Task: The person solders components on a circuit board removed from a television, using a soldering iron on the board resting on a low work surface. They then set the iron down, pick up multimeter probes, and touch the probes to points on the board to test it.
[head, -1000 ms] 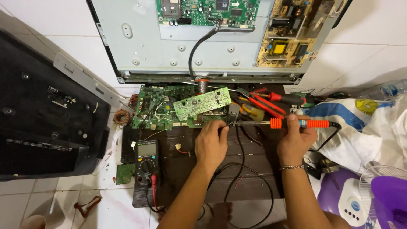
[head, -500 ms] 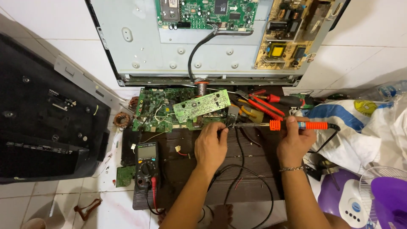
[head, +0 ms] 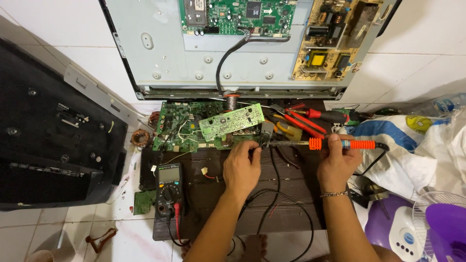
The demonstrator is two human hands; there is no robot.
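Your right hand [head: 337, 162] grips the orange, ribbed plastic handle of a soldering iron [head: 342, 144], whose thin metal shaft runs level toward your left. Your left hand [head: 242, 167] is curled, fingertips pinched at the iron's tip beside a small grey metal part [head: 266, 132]; what they pinch is too small to tell. Just beyond lies a small pale-green rectangular circuit board [head: 232, 122], tilted on top of a larger dark-green board [head: 182, 127] studded with components. All of this rests on a dark slatted wooden board [head: 291, 187]. Near your left forearm a black digital multimeter [head: 168, 187] lies flat with a red probe plugged in. Red-handled pliers [head: 301, 119] lie behind the iron. The opened grey metal television back [head: 165, 53] stands against the white tiled floor's edge.
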